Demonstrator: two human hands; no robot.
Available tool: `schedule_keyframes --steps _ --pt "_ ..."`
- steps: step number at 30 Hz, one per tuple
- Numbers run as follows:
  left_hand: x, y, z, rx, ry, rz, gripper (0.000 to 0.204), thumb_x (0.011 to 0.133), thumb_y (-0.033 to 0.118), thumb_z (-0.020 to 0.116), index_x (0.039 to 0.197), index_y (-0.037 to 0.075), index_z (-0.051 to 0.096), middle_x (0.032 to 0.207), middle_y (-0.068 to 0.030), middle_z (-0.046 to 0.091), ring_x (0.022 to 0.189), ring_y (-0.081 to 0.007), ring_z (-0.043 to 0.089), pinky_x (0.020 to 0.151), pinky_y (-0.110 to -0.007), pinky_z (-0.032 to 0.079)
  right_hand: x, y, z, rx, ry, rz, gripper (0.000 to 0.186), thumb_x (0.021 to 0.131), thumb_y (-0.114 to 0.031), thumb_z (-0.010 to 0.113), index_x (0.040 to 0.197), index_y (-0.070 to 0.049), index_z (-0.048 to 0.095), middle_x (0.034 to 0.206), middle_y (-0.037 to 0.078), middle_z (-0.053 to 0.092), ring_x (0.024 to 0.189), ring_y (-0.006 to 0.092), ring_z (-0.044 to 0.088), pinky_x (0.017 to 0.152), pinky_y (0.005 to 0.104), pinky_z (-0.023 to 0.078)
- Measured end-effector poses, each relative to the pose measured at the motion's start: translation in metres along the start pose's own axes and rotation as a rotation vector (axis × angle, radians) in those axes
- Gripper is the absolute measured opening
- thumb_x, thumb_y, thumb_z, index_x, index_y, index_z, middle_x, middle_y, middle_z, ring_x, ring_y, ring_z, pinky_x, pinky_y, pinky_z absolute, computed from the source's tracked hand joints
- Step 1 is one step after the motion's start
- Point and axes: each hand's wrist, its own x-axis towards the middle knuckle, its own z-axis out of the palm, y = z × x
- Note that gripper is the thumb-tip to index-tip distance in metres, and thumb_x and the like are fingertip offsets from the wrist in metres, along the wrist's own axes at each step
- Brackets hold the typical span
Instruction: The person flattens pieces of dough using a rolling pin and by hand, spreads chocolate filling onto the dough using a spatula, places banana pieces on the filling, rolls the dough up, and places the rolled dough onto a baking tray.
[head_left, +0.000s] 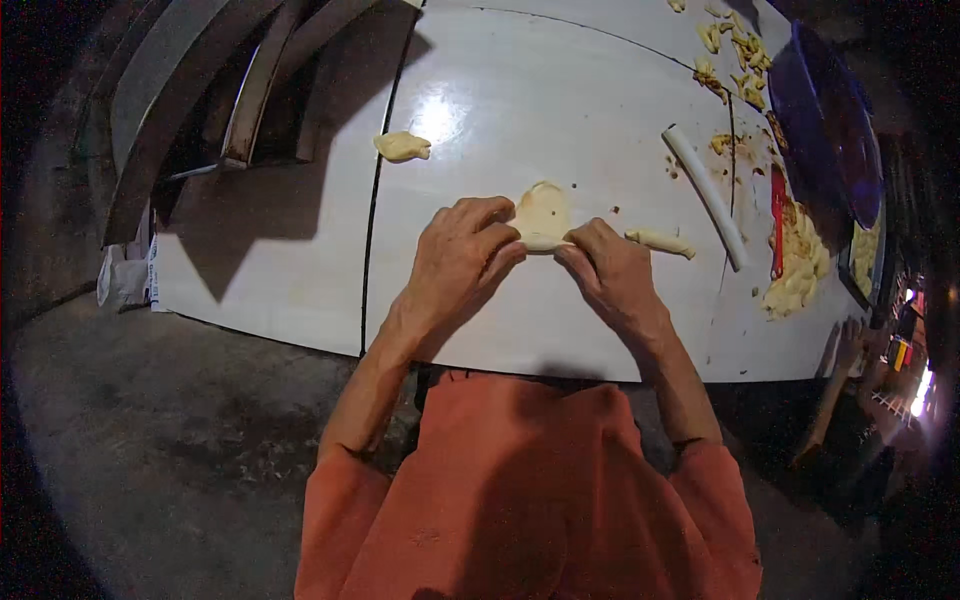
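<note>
A flattened oval of pale dough [545, 207] lies on the white table [530, 310], its near edge curled into a roll. My left hand [462, 255] is closed on the left end of that roll, fingers bent. My right hand [607, 267] grips the right end between bent fingers and thumb. Just beside my right hand lies a rolled dough piece [663, 243]. A white rod [705, 197] lies farther right, and a small lump of dough [402, 147] sits up and left of my hands.
Metal racks or panels [185, 90] stand at the left. A purple tub [822, 110] is at the right, beside a red utensil [778, 222], a dough mass [795, 270] and a tray [863, 258]. Dough scraps [750, 50] lie at upper right. The table's front edge meets my body.
</note>
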Motion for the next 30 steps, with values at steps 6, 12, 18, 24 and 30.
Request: schedule_keyframes --steps 6,12,18,24,30 --pt "0.003 0.001 0.005 -0.012 0.107 -0.174 0.014 0.090 0.018 0.073 0.096 0.005 0.074 0.114 -0.0116 0.069 0.105 -0.0305 0.064 0.088 -0.044 0.050 0.010 -0.001 0.011 -0.297 0.076 0.129 0.012 0.097 -0.017 0.064 0.092 -0.006 0.064 0.085 0.010 0.061 0.069 0.0290 0.067 0.058 0.0442 0.053" --pt "-0.003 0.003 -0.001 0.067 0.006 0.020 0.027 0.087 0.016 0.077 0.113 0.010 0.073 0.104 -0.0097 0.071 0.094 -0.0291 0.068 0.079 -0.043 0.054 0.002 0.007 0.010 -0.097 0.280 -0.111 0.021 0.092 -0.015 0.070 0.112 -0.008 0.068 0.102 0.009 0.066 0.073 0.0250 0.068 0.059 0.0360 0.054" --pt "0.005 -0.010 0.011 0.163 0.231 -0.016 0.028 0.083 0.018 0.080 0.110 0.015 0.075 0.104 -0.0048 0.071 0.087 -0.0243 0.066 0.072 -0.040 0.051 0.011 0.007 0.011 -0.130 0.254 -0.079 0.032 0.091 -0.020 0.073 0.122 -0.015 0.068 0.107 0.007 0.067 0.078 0.0220 0.069 0.061 0.0350 0.056" --pt "0.015 -0.011 0.016 0.321 0.234 0.012 0.027 0.083 0.020 0.082 0.109 0.016 0.075 0.105 -0.0066 0.070 0.080 -0.0219 0.066 0.070 -0.039 0.050 0.018 0.007 0.009 -0.247 0.195 -0.057 0.036 0.092 -0.016 0.070 0.127 -0.012 0.066 0.108 0.009 0.067 0.078 0.0252 0.069 0.062 0.0359 0.057" --pt "0.015 -0.003 0.014 0.214 0.104 0.053 0.030 0.091 0.016 0.074 0.121 0.018 0.072 0.113 -0.0074 0.068 0.095 -0.0251 0.065 0.075 -0.040 0.049 0.019 0.005 0.011 -0.296 0.170 -0.061 0.035 0.094 -0.011 0.069 0.129 -0.009 0.067 0.114 0.010 0.068 0.084 0.0273 0.071 0.069 0.0368 0.058"
